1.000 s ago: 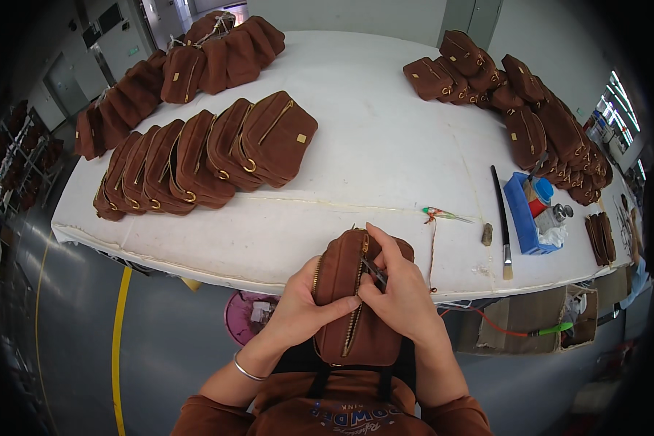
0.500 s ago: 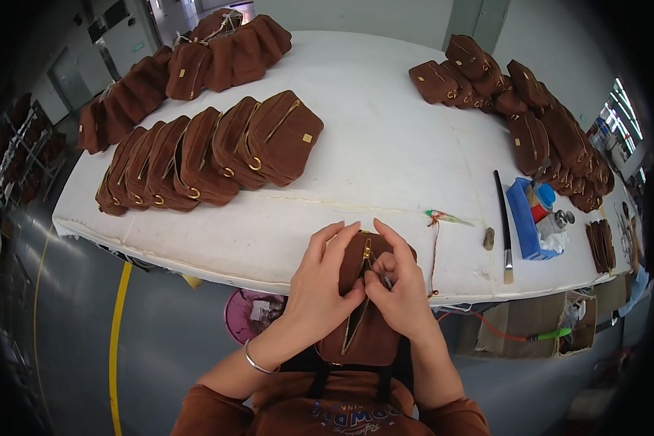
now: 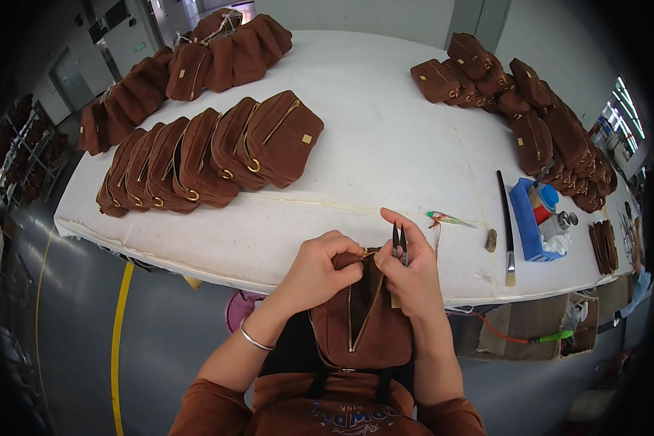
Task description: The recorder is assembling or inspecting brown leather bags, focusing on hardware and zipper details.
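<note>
While your left hand point(image 3: 320, 265) pinches the top end of the brown suede pouch point(image 3: 361, 320), right beside the gold zipper pull, you keep the pouch upright against your lap at the near edge of the desk point(image 3: 385, 131), so the zipper end faces you and stays taut. The zipper runs partly open down the front, which lets the fabric fold where you clamp it. Your left grip is clenched on that top corner of the pouch.

Your right hand point(image 3: 414, 276) holds a pair of small thread snips point(image 3: 400, 243), blades pointing up and away from you, just beside the pouch's top edge and touching or nearly touching it; you carry them tucked in the fingers so the tips stay free near the seam. That grip is closed around the snips' handle.

On the desk to your left, a row of finished brown pouches point(image 3: 211, 156) leans one against the next, overlapped like tiles so they take little room. A second row point(image 3: 189, 65) lies farther back, and a third heap point(image 3: 530, 109) curves along the right side. Near your right hand lie a long brush point(image 3: 506, 225), a blue tray point(image 3: 525, 225) with small bottles, and a bit of coloured thread point(image 3: 447, 218), all within easy reach.
</note>
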### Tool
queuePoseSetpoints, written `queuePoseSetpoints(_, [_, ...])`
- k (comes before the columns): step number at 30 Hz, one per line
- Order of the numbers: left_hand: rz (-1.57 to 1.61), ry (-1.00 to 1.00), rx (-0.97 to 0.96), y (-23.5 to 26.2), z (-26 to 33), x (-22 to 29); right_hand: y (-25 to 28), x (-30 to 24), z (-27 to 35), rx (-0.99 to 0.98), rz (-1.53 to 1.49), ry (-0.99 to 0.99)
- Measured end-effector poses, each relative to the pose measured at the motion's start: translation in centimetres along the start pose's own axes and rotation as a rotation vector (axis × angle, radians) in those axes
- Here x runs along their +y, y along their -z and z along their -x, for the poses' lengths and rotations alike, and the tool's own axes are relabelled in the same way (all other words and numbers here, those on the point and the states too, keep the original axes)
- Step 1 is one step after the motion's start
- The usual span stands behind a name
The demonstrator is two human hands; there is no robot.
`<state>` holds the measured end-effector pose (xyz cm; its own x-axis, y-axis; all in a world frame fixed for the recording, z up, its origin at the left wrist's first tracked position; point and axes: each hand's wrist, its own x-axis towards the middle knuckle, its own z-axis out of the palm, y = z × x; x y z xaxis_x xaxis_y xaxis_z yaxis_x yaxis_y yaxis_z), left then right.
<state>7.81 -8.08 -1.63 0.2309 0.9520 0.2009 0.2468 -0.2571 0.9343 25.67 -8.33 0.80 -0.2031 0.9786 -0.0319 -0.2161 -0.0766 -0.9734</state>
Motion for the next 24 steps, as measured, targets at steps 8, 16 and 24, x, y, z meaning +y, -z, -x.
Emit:
queuePoseSetpoints(8, [0.369,0.167,-0.045,-0.3,-0.1,-1.4,-0.1,0.0,-0.4,-0.012,-0.079,-0.046])
queuePoseSetpoints(16, [-0.220,0.136,0.235,0.0,2.1,1.3,0.3,0.1,0.1,-0.075,0.069,-0.002])
queuePoseSetpoints(24, [-0.111,0.228,0.227,0.1,3.4,0.1,5.1,-0.8,0.9,0.292,0.495,0.182])
